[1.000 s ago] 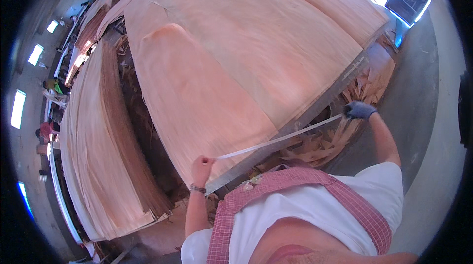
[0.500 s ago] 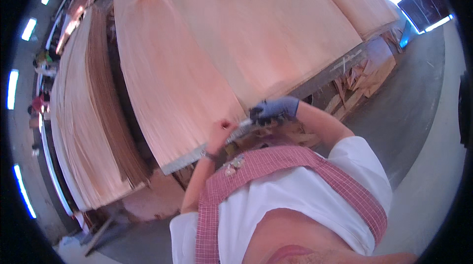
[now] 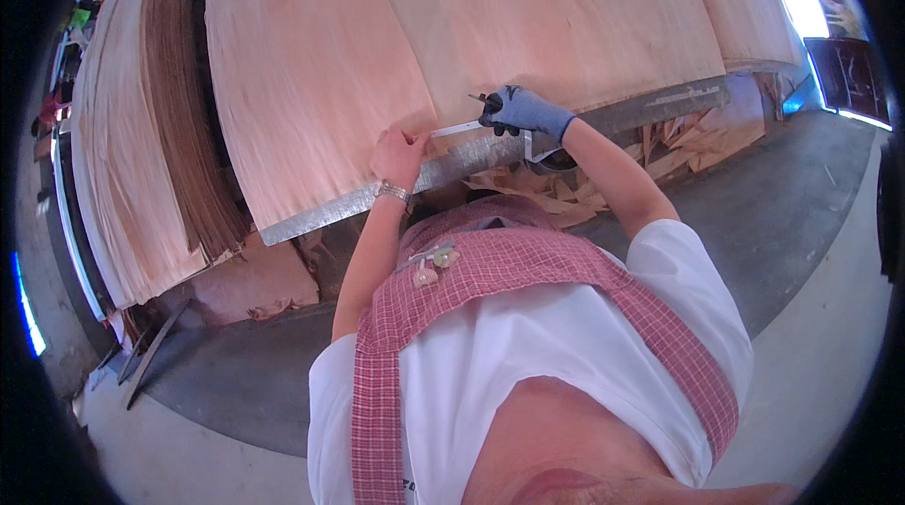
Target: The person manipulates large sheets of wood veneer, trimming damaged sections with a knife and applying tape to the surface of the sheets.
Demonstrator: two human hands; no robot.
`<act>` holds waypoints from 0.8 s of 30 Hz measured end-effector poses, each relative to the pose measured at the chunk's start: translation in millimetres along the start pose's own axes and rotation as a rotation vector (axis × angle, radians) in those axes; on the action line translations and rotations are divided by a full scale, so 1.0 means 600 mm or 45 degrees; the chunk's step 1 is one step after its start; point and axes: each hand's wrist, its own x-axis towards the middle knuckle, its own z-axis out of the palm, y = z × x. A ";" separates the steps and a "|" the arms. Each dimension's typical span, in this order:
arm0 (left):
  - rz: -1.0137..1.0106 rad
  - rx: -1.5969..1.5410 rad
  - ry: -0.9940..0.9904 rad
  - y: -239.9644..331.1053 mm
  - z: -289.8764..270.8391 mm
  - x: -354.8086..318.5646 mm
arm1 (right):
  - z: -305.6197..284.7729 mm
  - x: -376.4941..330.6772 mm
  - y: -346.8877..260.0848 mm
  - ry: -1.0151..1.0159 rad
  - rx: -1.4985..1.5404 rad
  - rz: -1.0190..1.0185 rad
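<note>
My bare left hand (image 3: 398, 158), a watch on its wrist, pinches one end of a narrow white tape strip (image 3: 454, 130) near the front edge of a pale wood veneer sheet (image 3: 320, 81). My right hand (image 3: 523, 114), in a blue-grey glove with black fingertips, is closed around the strip's other end. A small dark pointed tool (image 3: 479, 99) sticks out of its fingers; its kind is not clear. More white strip hangs in a loop below the glove. Beside the strip runs the seam between two veneer sheets. A grey metal edge bar (image 3: 330, 210) borders the sheets in front.
On the left stands a thick stack of veneer (image 3: 123, 156) with brown layered edges. Broken veneer scraps (image 3: 702, 142) lie beneath the table on the right. A dark panel (image 3: 848, 81) stands at the far right. Thin wooden slats (image 3: 156, 359) lean at the lower left.
The view has shifted, and both hands now appear higher in it. They have moved a little further apart, with the white strip stretched between them.
</note>
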 end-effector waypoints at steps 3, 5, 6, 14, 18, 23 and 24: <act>0.128 0.199 0.050 0.023 -0.010 -0.027 | -0.003 -0.004 0.002 -0.006 0.003 -0.011; 0.461 0.353 -0.052 0.001 0.011 -0.045 | -0.005 0.000 0.002 -0.007 0.011 -0.003; 0.577 0.333 -0.002 0.014 0.016 -0.057 | -0.006 0.000 0.009 0.009 0.033 0.017; 0.714 0.452 0.047 0.041 0.051 -0.102 | 0.006 0.006 0.002 0.106 -0.884 -0.302; 0.713 0.446 0.010 0.035 0.056 -0.099 | -0.015 0.011 -0.097 0.416 -1.600 -0.181; 0.756 0.160 -0.260 0.043 -0.007 -0.045 | -0.157 0.141 -0.190 0.508 -0.222 -0.432; 0.744 0.132 -0.095 0.035 -0.018 -0.001 | -0.171 0.189 -0.213 0.470 -0.109 -0.380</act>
